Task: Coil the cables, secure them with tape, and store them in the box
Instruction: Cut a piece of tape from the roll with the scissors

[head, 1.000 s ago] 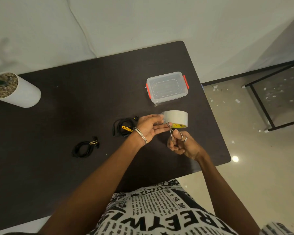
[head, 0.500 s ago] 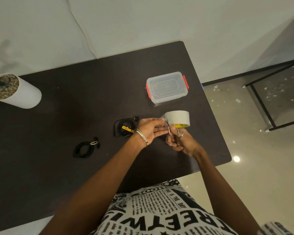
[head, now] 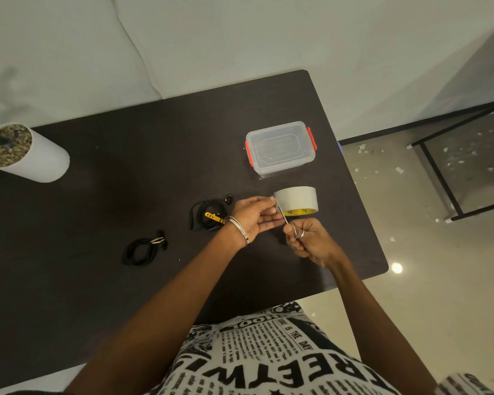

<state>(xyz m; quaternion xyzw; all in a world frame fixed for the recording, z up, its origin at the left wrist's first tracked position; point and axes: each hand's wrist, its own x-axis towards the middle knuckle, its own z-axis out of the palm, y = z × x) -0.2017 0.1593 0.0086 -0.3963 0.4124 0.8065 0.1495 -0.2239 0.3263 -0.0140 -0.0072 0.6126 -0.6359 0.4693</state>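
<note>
A grey tape roll (head: 297, 199) stands on the dark table (head: 126, 181) just below a clear lidded box (head: 281, 147) with red clips. My left hand (head: 254, 216) pinches the free end of the tape pulled off the roll. My right hand (head: 308, 240) grips small metal scissors (head: 284, 216), whose blades reach the tape strip beside my left fingers. A coiled black cable with a yellow strap (head: 208, 213) lies left of my left hand. A second coiled black cable (head: 143, 249) lies further left.
A white cylindrical pot (head: 29, 155) filled with pebbles stands at the table's far left. A black metal frame (head: 454, 172) stands on the floor to the right. The table's right edge runs close to the tape roll.
My right hand with the scissors has shifted slightly toward the tape strip. The tape roll and my left hand have stayed almost still.
</note>
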